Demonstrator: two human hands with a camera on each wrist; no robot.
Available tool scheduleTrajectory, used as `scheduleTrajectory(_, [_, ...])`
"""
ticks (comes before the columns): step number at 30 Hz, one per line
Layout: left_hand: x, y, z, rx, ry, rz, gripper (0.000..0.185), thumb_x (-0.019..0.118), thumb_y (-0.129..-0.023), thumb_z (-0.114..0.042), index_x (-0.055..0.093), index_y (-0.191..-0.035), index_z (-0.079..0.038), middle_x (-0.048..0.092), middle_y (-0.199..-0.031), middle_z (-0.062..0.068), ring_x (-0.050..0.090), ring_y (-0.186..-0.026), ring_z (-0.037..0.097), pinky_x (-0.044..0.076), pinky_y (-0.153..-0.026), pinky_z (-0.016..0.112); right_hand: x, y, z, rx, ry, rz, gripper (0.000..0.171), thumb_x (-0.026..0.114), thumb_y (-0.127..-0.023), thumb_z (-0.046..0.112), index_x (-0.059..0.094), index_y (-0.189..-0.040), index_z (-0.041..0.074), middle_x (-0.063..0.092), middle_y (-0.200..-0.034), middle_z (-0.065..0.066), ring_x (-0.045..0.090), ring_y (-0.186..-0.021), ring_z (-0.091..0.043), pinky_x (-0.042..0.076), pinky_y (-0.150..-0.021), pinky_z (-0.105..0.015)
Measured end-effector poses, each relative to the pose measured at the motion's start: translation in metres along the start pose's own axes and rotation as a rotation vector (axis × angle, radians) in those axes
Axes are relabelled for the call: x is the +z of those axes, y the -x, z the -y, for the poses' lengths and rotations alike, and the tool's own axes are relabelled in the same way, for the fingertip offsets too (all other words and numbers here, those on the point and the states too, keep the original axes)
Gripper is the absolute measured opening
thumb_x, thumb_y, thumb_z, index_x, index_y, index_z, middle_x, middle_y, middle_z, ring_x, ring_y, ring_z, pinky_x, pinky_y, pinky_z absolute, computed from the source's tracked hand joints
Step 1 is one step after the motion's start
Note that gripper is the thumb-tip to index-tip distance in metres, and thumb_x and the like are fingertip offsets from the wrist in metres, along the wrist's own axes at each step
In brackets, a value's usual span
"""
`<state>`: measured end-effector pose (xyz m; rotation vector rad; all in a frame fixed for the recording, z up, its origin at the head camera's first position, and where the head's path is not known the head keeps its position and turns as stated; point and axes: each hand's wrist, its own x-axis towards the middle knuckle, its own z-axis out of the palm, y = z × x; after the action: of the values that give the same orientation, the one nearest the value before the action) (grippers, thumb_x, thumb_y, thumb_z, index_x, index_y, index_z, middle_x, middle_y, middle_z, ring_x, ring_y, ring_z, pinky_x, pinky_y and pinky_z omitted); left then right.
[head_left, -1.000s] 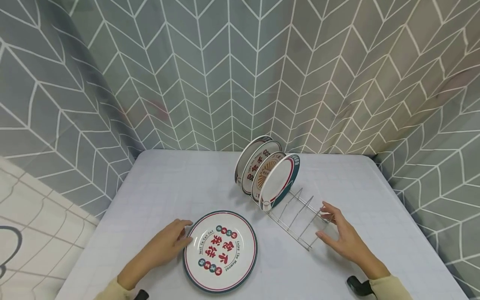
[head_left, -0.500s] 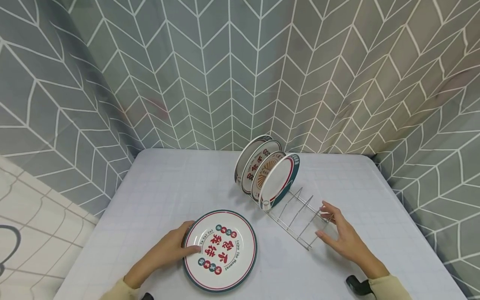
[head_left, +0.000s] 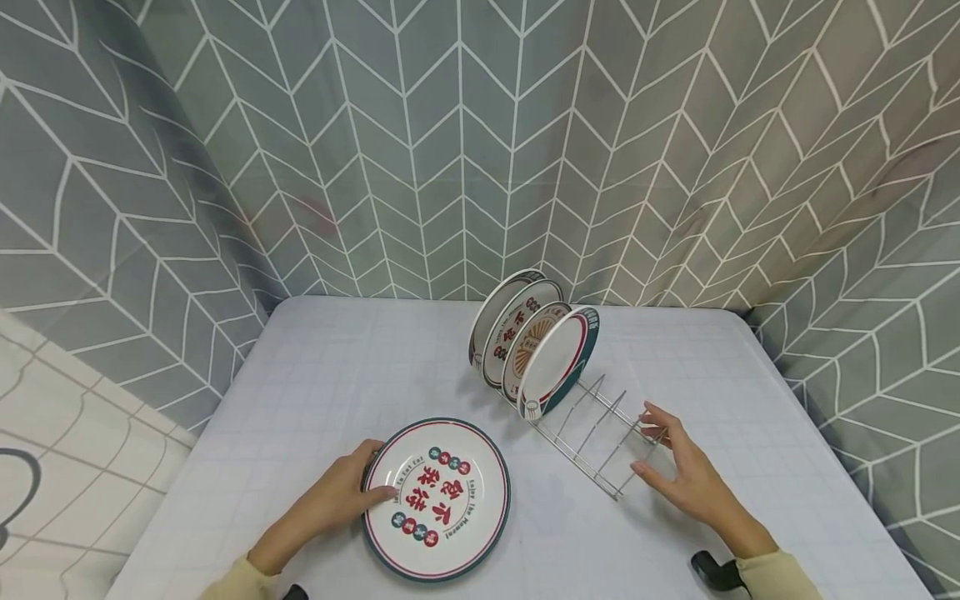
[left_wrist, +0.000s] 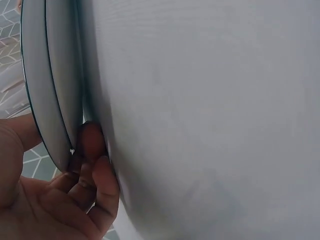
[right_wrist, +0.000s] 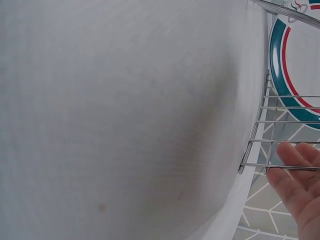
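A round plate (head_left: 438, 500) with a green and red rim and red characters lies on the white table (head_left: 337, 375), near its front edge. My left hand (head_left: 375, 479) grips its left rim, thumb on top. In the left wrist view my fingers (left_wrist: 92, 145) are curled under the plate's rim (left_wrist: 55, 100), which is raised off the cloth. A wire dish rack (head_left: 592, 433) stands right of centre with several upright plates (head_left: 551, 358) in its far slots. My right hand (head_left: 663, 454) rests open against the rack's near end; its fingers (right_wrist: 300, 180) touch the rack's wire frame (right_wrist: 260, 125).
A grey curtain with a white chevron pattern (head_left: 450, 150) hangs behind and to both sides of the table. The rack's near slots hold nothing. The table's edges fall off at the left and right. A black wrist strap (head_left: 716, 571) shows at the bottom right.
My left hand went from lying beside the plate to gripping its rim, thumb over the top. The plate shifted slightly left. The right hand stayed still.
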<state>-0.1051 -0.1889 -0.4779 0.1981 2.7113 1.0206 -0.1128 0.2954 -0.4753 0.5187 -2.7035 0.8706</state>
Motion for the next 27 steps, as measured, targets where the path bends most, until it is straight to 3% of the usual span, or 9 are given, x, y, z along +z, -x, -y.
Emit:
scheduleTrajectory(3, [-0.004, 0.001, -0.002, -0.011, -0.014, -0.042, 0.07, 0.077, -0.074, -0.033, 0.046, -0.129, -0.003, 0.062, -0.111, 0.007, 0.059, -0.101, 0.017, 0.049, -0.089, 0.041, 0.0, 0.0, 0.0, 0.0, 0.004, 0.002, 0.085, 0.076, -0.075, 0.018, 0.027, -0.144, 0.009, 0.052, -0.125, -0.007, 0.054, -0.103, -0.026, 0.04, -0.088, -0.02])
scheduleTrajectory(6, [-0.009, 0.003, -0.004, 0.025, -0.035, -0.109, 0.067, 0.076, -0.076, -0.028, 0.044, -0.13, -0.003, 0.058, -0.116, 0.009, 0.058, -0.103, 0.021, 0.05, -0.087, 0.039, 0.0, 0.0, 0.0, 0.003, 0.005, 0.005, 0.085, 0.076, -0.076, 0.019, 0.027, -0.145, 0.009, 0.052, -0.126, -0.007, 0.054, -0.103, -0.027, 0.04, -0.088, -0.024])
scheduleTrajectory(11, [-0.018, 0.004, -0.009, 0.085, -0.024, -0.198, 0.063, 0.073, -0.079, -0.016, 0.04, -0.132, -0.005, 0.061, -0.105, 0.006, 0.059, -0.091, 0.014, 0.051, -0.08, 0.033, 0.0, 0.0, 0.0, 0.008, 0.007, 0.009, 0.088, 0.076, -0.076, 0.019, 0.024, -0.146, 0.016, 0.051, -0.126, -0.008, 0.054, -0.103, -0.027, 0.042, -0.086, -0.032])
scheduleTrajectory(19, [-0.02, 0.007, -0.017, 0.12, 0.003, -0.252, 0.077, 0.075, -0.075, -0.01, 0.031, -0.138, -0.009, 0.063, -0.098, 0.002, 0.061, -0.084, 0.01, 0.053, -0.077, 0.03, -0.001, 0.0, 0.0, 0.002, -0.005, 0.008, 0.086, 0.076, -0.076, 0.019, 0.026, -0.145, 0.012, 0.052, -0.125, -0.009, 0.054, -0.104, -0.028, 0.041, -0.086, -0.032])
scheduleTrajectory(22, [-0.019, 0.008, -0.019, 0.126, 0.021, -0.27, 0.084, 0.077, -0.074, -0.011, 0.028, -0.142, -0.014, 0.06, -0.095, 0.003, 0.059, -0.076, 0.01, 0.052, -0.068, 0.027, -0.001, -0.001, 0.0, -0.002, -0.007, 0.005, 0.085, 0.076, -0.075, 0.018, 0.028, -0.144, 0.008, 0.052, -0.125, -0.009, 0.054, -0.103, -0.028, 0.04, -0.086, -0.031])
scheduleTrajectory(27, [-0.019, 0.009, -0.021, 0.101, 0.078, -0.276, 0.079, 0.076, -0.075, -0.011, 0.033, -0.141, -0.025, 0.06, -0.106, 0.009, 0.063, -0.071, 0.009, 0.052, -0.059, 0.022, -0.001, 0.0, -0.001, 0.002, -0.003, 0.006, 0.086, 0.076, -0.075, 0.019, 0.027, -0.145, 0.011, 0.052, -0.126, -0.008, 0.054, -0.104, -0.027, 0.041, -0.086, -0.033])
